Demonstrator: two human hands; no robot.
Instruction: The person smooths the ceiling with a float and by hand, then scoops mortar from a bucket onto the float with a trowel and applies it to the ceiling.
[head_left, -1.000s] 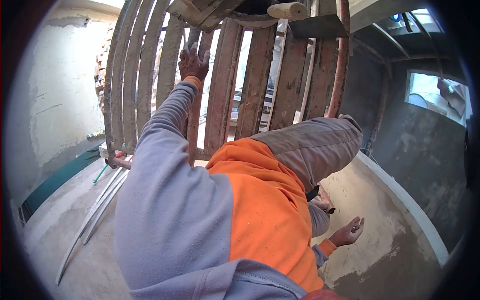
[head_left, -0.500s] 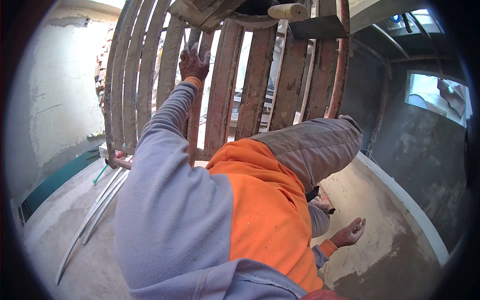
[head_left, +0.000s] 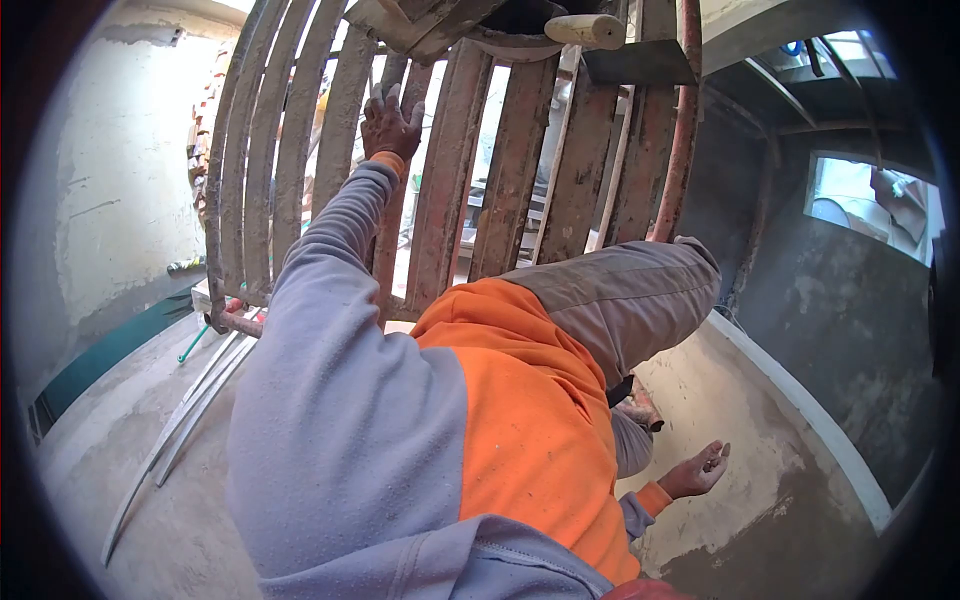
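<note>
My left hand (head_left: pixel 390 125) lies with spread fingers on a slat of the dirty slatted metal platform (head_left: pixel 435 230), near a mortar-stained trough (head_left: pixel 420 35). Nothing shows in its grasp. Beyond it, a trowel with a pale wooden handle (head_left: pixel 585 31) and a flat dark blade (head_left: pixel 640 63) rests at the top of the platform. At the lower right, my right hand (head_left: pixel 697 472) hangs over the floor, palm partly up, with loosely bent, dusty fingers that are apart. It touches nothing that I can see.
My bent knee (head_left: pixel 640 285) rests against the platform. Long pale strips (head_left: pixel 190 410) lie on the floor at the left, near a green rod (head_left: pixel 193 343). A plastered wall (head_left: pixel 130 190) stands left; a grey wall with a window opening (head_left: pixel 850 290) stands right, above a pale ledge (head_left: pixel 800 410).
The view has shifted slightly. My left hand stays on the slats, its fingers a little more spread. My right hand remains low at the right, nearly unmoved.
</note>
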